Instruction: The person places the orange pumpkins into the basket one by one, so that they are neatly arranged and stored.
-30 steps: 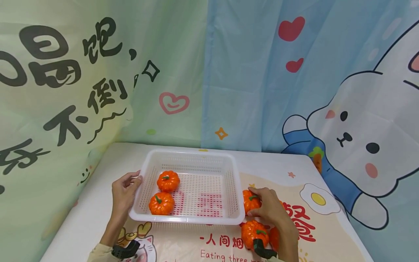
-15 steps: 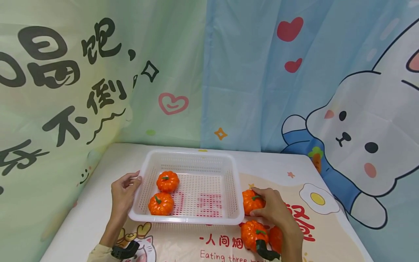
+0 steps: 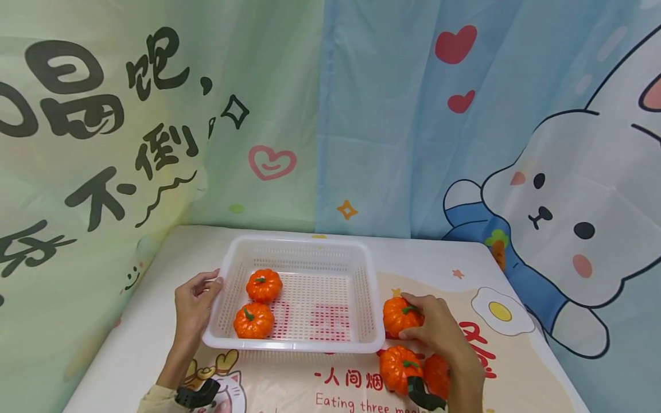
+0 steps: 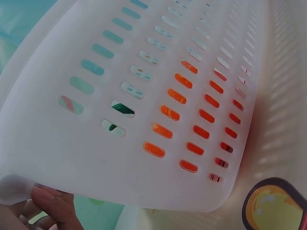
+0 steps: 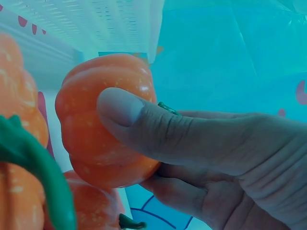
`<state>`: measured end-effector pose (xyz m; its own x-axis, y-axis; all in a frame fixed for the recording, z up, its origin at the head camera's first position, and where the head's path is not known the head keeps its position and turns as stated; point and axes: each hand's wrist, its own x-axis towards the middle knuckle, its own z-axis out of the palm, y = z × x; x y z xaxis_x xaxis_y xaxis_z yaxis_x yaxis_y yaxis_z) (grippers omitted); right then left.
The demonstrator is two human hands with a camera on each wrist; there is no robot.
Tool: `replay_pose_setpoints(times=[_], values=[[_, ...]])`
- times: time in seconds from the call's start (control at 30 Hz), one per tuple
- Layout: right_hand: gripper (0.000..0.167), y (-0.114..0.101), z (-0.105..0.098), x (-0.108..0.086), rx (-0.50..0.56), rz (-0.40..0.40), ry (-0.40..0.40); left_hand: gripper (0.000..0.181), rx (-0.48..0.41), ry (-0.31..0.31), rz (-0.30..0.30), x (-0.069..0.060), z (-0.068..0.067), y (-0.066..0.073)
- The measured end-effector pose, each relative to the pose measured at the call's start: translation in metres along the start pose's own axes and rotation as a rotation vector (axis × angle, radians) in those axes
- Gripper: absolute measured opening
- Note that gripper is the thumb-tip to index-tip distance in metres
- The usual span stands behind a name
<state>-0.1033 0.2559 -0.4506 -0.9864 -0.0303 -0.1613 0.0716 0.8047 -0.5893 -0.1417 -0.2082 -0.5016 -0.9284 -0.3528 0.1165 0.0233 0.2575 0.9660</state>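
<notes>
A white plastic basket [image 3: 294,346] with slotted walls stands on the table, two orange toy pumpkins [image 3: 264,285] at its left side inside. My left hand [image 3: 195,301] holds the basket's left rim; the left wrist view shows the thumb [image 4: 50,199] at the rim's edge. Just outside the right wall, my right hand [image 3: 436,330] grips another orange pumpkin [image 3: 400,317], thumb on one side and fingers behind it. The right wrist view shows this pumpkin [image 5: 105,148] close up, its stem mostly hidden by the thumb.
Two more pumpkins, one in front [image 3: 399,370] and one partly behind the right wrist [image 3: 436,376], lie near the basket's front right corner. A printed cloth [image 3: 289,381] covers the table. Behind it hangs a printed curtain [image 3: 372,143].
My right hand has shifted slightly right with the pumpkin, which now sits a bit farther from the basket wall. The left hand and basket hold still.
</notes>
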Motion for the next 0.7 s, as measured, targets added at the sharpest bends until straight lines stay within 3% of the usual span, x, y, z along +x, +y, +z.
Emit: replay_pose_setpoints(times=[0.7], values=[[0.080,-0.007,-0.014,-0.009,-0.053,-0.003,0.013,0.033,-0.013,-0.016,-0.022,0.001,-0.001,-0.001]])
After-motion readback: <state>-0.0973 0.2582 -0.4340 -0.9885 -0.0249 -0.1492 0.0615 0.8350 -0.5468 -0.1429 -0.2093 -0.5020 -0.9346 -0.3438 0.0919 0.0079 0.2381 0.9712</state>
